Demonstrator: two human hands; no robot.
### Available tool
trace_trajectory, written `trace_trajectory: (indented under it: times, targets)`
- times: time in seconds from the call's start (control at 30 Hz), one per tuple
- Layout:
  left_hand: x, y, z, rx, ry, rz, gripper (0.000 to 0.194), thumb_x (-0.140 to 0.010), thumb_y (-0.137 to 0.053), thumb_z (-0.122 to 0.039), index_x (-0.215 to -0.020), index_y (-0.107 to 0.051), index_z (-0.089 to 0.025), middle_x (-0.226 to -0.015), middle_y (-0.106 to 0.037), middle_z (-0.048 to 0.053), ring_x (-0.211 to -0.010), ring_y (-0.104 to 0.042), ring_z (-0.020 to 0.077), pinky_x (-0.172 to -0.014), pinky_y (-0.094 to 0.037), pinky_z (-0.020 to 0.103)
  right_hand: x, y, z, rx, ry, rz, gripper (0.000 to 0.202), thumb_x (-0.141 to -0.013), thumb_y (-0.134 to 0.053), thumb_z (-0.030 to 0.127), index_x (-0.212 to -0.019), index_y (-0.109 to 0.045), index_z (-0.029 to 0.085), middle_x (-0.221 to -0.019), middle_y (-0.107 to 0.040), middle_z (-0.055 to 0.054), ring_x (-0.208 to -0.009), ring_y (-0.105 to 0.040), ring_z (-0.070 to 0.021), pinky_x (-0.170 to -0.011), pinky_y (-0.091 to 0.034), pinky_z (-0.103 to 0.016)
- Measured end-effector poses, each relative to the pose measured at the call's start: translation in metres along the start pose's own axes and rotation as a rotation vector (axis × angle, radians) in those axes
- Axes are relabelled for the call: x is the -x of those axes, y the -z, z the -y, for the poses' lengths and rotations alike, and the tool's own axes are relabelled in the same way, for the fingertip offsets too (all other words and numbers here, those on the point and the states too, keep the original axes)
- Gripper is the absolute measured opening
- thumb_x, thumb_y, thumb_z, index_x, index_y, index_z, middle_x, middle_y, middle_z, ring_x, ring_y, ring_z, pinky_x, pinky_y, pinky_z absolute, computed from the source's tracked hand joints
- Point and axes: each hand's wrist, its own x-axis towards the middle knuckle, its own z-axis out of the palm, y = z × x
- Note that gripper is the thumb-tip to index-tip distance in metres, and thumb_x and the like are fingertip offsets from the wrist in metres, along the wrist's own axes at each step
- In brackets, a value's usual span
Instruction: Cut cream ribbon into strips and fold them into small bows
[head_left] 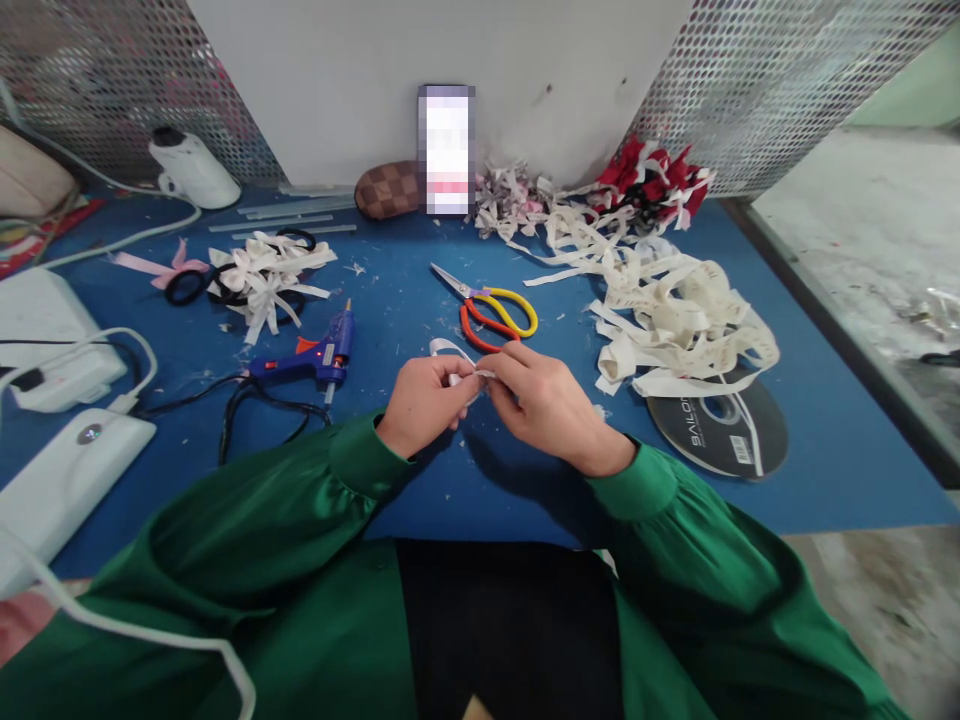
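Note:
A white ribbon [447,346] is pinched between both hands over the front middle of the blue table. My left hand [429,398] is closed on it, with a loop of the ribbon rising beyond the fingers. Close beside it, my right hand [546,400] grips the ribbon with thumb and fingertips. Much of the ribbon is hidden by the fingers. Scissors [491,305] with one red and one yellow handle lie just beyond the hands, blades pointing away to the left. To the left rests a blue glue gun [309,352], a small light showing on it.
Finished-looking white bows [266,272] on black hair ties lie at left. Cream ribbon [675,310] heaps at right, partly over a black ribbon spool [724,430]. A phone [447,150] leans at the back beside a checked case [387,190]. A white power bank [82,480] and cables are at left.

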Motion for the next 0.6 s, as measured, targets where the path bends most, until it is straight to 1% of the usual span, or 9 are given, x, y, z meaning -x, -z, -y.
trace_trajectory:
  times: [0.07, 0.17, 0.23, 0.27, 0.37, 0.43, 0.5, 0.6]
  targets:
    - [-0.0011, -0.0007, 0.0008, 0.069, 0.05, 0.006, 0.017, -0.076, -0.071, -0.03, -0.068, -0.064, -0.017, -0.044, -0.054, -0.006, -0.035, -0.047, 0.0071, -0.038, -0.035, 0.018, -0.0002, 0.0001, -0.0008, 0.093, 0.032, 0.031, 0.024, -0.095, -0.043, 0.01, -0.103, -0.065, 0.015, -0.092, -0.063, -0.01, -0.077, -0.056, -0.02, -0.068, -0.04, -0.031]
    - [-0.002, -0.0017, 0.0007, 0.127, 0.096, -0.002, 0.017, -0.074, -0.073, -0.03, -0.067, -0.064, -0.017, -0.045, -0.054, -0.005, -0.036, -0.047, 0.0073, -0.038, -0.035, 0.018, -0.0003, -0.001, -0.0019, 0.25, 0.063, 0.054, 0.024, -0.097, -0.044, 0.011, -0.092, -0.067, 0.015, -0.085, -0.061, -0.009, -0.069, -0.05, -0.0196, -0.065, -0.036, -0.033]
    - [-0.0023, -0.0018, -0.0002, 0.12, 0.097, -0.014, 0.016, -0.074, -0.072, -0.029, -0.069, -0.065, -0.016, -0.045, -0.054, -0.005, -0.036, -0.047, 0.0073, -0.038, -0.036, 0.019, -0.0002, -0.002, -0.0024, 0.285, 0.057, 0.043, 0.026, -0.099, -0.044, 0.013, -0.087, -0.067, 0.016, -0.083, -0.06, -0.008, -0.066, -0.047, -0.0188, -0.064, -0.034, -0.034]
    - [-0.0023, -0.0016, -0.0008, 0.11, 0.088, -0.017, 0.015, -0.074, -0.072, -0.029, -0.07, -0.066, -0.016, -0.046, -0.055, -0.005, -0.036, -0.047, 0.0072, -0.039, -0.036, 0.019, -0.0001, -0.0025, -0.0026, 0.268, 0.04, 0.029, 0.027, -0.099, -0.044, 0.014, -0.086, -0.067, 0.016, -0.083, -0.059, -0.008, -0.067, -0.047, -0.0185, -0.064, -0.035, -0.033]
    - [-0.0019, 0.0001, -0.0028, 0.087, 0.043, -0.013, 0.014, -0.075, -0.071, -0.029, -0.075, -0.066, -0.016, -0.047, -0.055, -0.005, -0.036, -0.047, 0.0073, -0.039, -0.037, 0.019, 0.0003, -0.0034, -0.0035, 0.094, -0.039, -0.04, 0.023, -0.098, -0.046, 0.014, -0.088, -0.067, 0.017, -0.084, -0.06, -0.007, -0.073, -0.053, -0.018, -0.066, -0.038, -0.03]
    - [-0.0013, 0.0019, -0.0044, 0.065, 0.006, 0.024, 0.013, -0.076, -0.07, -0.028, -0.079, -0.067, -0.016, -0.048, -0.056, -0.006, -0.038, -0.048, 0.0079, -0.041, -0.038, 0.019, 0.0003, -0.0028, -0.0045, -0.061, -0.106, -0.085, 0.018, -0.094, -0.051, 0.013, -0.09, -0.067, 0.019, -0.084, -0.06, -0.005, -0.076, -0.056, -0.0169, -0.067, -0.041, -0.028]
    - [-0.0006, 0.004, -0.0062, 0.018, -0.025, 0.057, 0.011, -0.078, -0.067, -0.026, -0.082, -0.067, -0.016, -0.05, -0.057, -0.005, -0.04, -0.051, 0.0089, -0.043, -0.041, 0.02, -0.0003, -0.001, -0.0053, -0.204, -0.168, -0.108, 0.015, -0.09, -0.056, 0.011, -0.088, -0.068, 0.019, -0.082, -0.06, -0.003, -0.074, -0.056, -0.0151, -0.067, -0.042, -0.027]
    - [0.0001, 0.0072, -0.0084, -0.093, -0.066, 0.025, 0.01, -0.078, -0.062, -0.022, -0.084, -0.067, -0.017, -0.052, -0.058, -0.006, -0.043, -0.053, 0.0099, -0.047, -0.043, 0.021, -0.0022, 0.0034, -0.0052, -0.382, -0.245, -0.123, 0.012, -0.086, -0.061, 0.012, -0.083, -0.07, 0.019, -0.078, -0.061, -0.001, -0.069, -0.054, -0.0132, -0.065, -0.042, -0.027]
